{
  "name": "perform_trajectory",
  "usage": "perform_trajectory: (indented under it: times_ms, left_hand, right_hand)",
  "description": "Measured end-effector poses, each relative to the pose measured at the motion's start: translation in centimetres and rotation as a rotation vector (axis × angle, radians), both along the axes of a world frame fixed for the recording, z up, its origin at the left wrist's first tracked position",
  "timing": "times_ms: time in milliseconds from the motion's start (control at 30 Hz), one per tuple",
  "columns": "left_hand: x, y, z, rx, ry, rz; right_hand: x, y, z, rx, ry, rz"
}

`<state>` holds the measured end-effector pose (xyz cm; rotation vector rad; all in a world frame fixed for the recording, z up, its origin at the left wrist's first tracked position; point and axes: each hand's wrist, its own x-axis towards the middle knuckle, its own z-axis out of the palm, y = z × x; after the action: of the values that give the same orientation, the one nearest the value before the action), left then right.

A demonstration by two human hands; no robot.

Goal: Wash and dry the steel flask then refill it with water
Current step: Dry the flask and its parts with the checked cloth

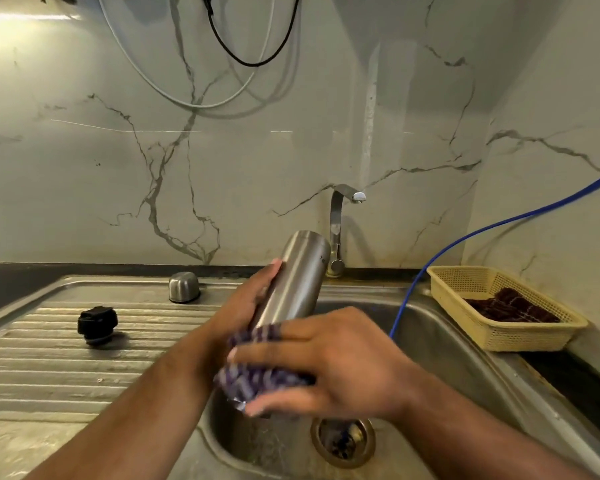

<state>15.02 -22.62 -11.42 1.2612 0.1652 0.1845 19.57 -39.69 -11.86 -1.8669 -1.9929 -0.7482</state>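
The flask [298, 278], centre of frame, is brushed silver steel with no pattern. The cloth [253, 375] at its lower end is purple with pale stripes. Left of centre, the cap [184, 286] is silver steel; the stopper [97, 323], lower left, is black. At the right edge, the basket [499, 337] is pale yellow in open lattice, and the rag [513, 306] inside it is dark brown with a fine check. The hose [499, 223] is blue. The wall [118, 168] is off-white marble with grey veins. At the top hang two leads: a black cable [243, 60] and a white cable [174, 95].

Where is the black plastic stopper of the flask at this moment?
In the head view, the black plastic stopper stands on the ribbed steel draining board at the left, with the domed steel cap behind it to the right.
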Motion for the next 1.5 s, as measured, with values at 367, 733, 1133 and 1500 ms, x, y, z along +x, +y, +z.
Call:
perform_trajectory:
  times_ms: [367, 733, 1133, 1500]
  left_hand:
    - [-0.5, -0.2, -0.3, -0.078, 0.022, -0.190]
    - [-0.1, -1.0, -0.2, -0.033, 0.065, -0.118]
    - [-0.3, -1.8, -0.3, -0.075, 0.175, -0.098]
    - [-0.1, -2.2, -0.3, -0.104, 0.117, -0.064]
  right_hand:
    - [1.1, -0.9, 0.2, 0.006, 0.001, -0.048]
    - [3.6, -1.7, 1.0, 0.285, 0.247, -0.213]
    - [4.4, -1.4, 0.8, 0.262, 0.669, -0.138]
    - [5.6, -1.5, 0.1, 0.405, 0.750, -0.269]
